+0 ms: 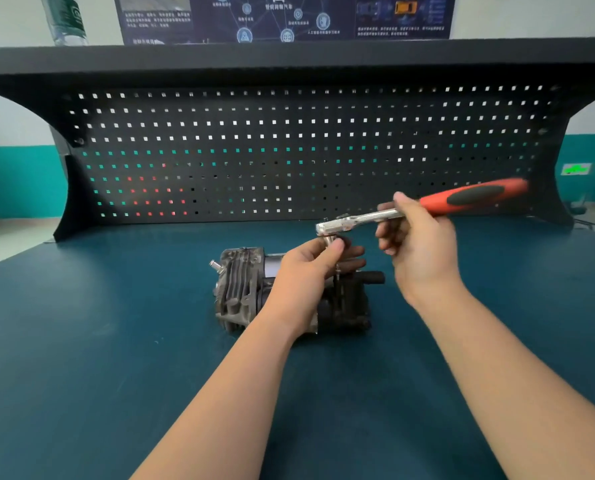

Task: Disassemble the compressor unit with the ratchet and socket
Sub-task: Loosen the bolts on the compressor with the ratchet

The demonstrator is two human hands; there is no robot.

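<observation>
The compressor unit (240, 289), dark metal with cooling fins on its left end, lies on the teal bench top (98, 341). My right hand (417, 251) grips the chrome shaft of the ratchet (358, 220), whose red and black handle (476, 197) points up to the right. The ratchet head hangs above the compressor's right half. My left hand (310, 271) pinches the socket (330, 241) just under the ratchet head, with a thin bit pointing down from it toward the compressor. My left hand and wrist hide the middle of the compressor.
A black pegboard back panel (306, 150) rises behind the bench under a dark shelf. A plastic bottle (65, 19) stands on the shelf at the far left. A dark poster hangs on the wall above.
</observation>
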